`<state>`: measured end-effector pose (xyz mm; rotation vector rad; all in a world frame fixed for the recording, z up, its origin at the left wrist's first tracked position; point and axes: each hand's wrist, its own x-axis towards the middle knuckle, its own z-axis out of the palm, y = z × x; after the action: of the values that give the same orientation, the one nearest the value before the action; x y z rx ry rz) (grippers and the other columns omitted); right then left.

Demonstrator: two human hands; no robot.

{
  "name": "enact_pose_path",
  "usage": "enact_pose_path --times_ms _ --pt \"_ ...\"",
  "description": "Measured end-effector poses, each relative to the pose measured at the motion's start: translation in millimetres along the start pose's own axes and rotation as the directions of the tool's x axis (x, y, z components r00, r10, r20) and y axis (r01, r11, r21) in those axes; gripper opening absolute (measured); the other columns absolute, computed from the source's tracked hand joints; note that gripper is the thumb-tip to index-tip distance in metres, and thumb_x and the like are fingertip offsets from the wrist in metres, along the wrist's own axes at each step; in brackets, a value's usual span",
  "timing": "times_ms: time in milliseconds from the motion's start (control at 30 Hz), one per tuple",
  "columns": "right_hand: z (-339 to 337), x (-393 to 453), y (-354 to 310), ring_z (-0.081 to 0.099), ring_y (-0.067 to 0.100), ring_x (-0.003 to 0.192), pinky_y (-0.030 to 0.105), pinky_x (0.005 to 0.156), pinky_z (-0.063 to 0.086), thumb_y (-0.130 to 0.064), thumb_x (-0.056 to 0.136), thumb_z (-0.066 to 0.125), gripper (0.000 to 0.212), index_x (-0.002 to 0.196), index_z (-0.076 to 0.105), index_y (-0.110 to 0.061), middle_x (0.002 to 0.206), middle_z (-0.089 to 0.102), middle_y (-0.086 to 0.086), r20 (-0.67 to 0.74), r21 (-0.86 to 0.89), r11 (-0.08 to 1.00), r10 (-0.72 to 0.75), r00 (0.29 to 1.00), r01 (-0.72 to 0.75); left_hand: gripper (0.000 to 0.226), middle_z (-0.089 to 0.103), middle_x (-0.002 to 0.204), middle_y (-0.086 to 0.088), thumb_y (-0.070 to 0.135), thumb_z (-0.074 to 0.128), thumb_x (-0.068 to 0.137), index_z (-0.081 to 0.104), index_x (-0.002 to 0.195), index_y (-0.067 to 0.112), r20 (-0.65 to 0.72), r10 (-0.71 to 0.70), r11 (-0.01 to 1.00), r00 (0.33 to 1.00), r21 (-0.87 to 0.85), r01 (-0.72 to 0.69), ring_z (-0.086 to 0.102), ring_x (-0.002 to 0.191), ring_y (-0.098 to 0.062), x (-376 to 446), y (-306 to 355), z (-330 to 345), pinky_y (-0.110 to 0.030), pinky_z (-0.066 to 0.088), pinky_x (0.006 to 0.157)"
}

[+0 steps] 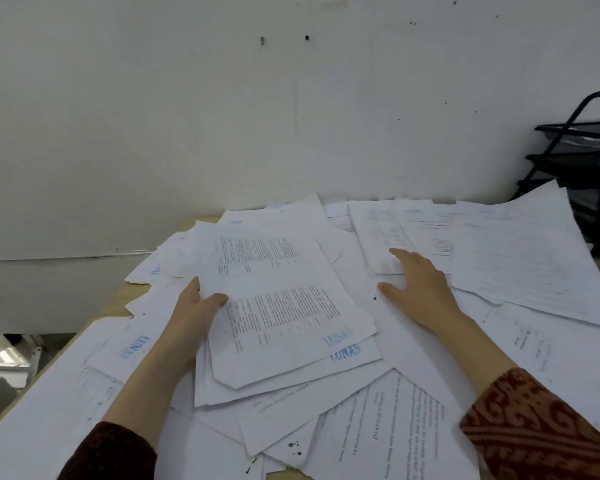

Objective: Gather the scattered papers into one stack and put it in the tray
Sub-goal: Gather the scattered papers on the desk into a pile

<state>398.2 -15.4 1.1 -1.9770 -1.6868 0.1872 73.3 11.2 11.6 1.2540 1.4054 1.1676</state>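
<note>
Many white printed papers (520, 251) lie scattered and overlapping across a wooden table (115, 303). My left hand (194, 313) grips the left edge of a small bundle of sheets (281, 306), thumb on top, fingers underneath; blue "LUNAS" stamps show at its lower right corner. My right hand (416, 282) lies flat with straight fingers on loose sheets to the right of that bundle. A black tiered wire tray (575, 157) stands at the far right edge of the table, partly cut off by the frame and partly hidden behind papers.
A white wall runs along the back of the table. The table's left edge drops off to the floor, where grey objects (4, 365) sit below. Sheets overhang that left edge and cover the near side of the table.
</note>
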Motion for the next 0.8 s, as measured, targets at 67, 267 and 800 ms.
enact_pose_path --times_ms 67,267,800 --pt "3 6 3 0.042 0.023 0.128 0.037 0.104 0.029 -0.044 0.09 0.054 0.061 0.142 0.034 -0.021 0.14 0.046 0.003 0.021 -0.042 0.997 0.061 0.998 -0.06 0.038 0.06 0.122 -0.001 0.01 0.05 0.096 0.048 0.133 0.018 0.056 0.0 1.0 0.998 -0.001 0.0 0.061 0.1 -0.02 -3 -1 5 -0.029 0.05 0.073" --pt "18 18 -6 0.056 0.031 0.094 0.037 0.081 0.033 -0.022 0.098 0.04 0.025 0.103 0.063 -0.011 0.1 0.062 0.009 -0.216 -0.335 0.942 -0.076 0.973 -0.001 0.037 0.062 0.116 0.002 0.009 0.048 0.097 0.049 0.131 0.021 0.118 0.009 1.0 0.993 -0.019 -0.007 0.062 0.094 -0.013 -5 -3 12 -0.026 0.049 0.067" --pt "29 -54 -100 0.046 0.011 0.059 0.02 0.057 0.035 -0.026 0.098 0.047 0.026 0.074 0.05 -0.016 0.064 0.051 -0.005 0.152 0.44 0.693 -0.684 0.713 0.571 0.04 0.064 0.119 0.008 0.015 0.061 0.091 0.054 0.13 0.018 0.14 0.102 0.995 0.985 -0.007 -0.103 0.061 0.11 -0.016 -6 -3 15 -0.028 0.051 0.086"
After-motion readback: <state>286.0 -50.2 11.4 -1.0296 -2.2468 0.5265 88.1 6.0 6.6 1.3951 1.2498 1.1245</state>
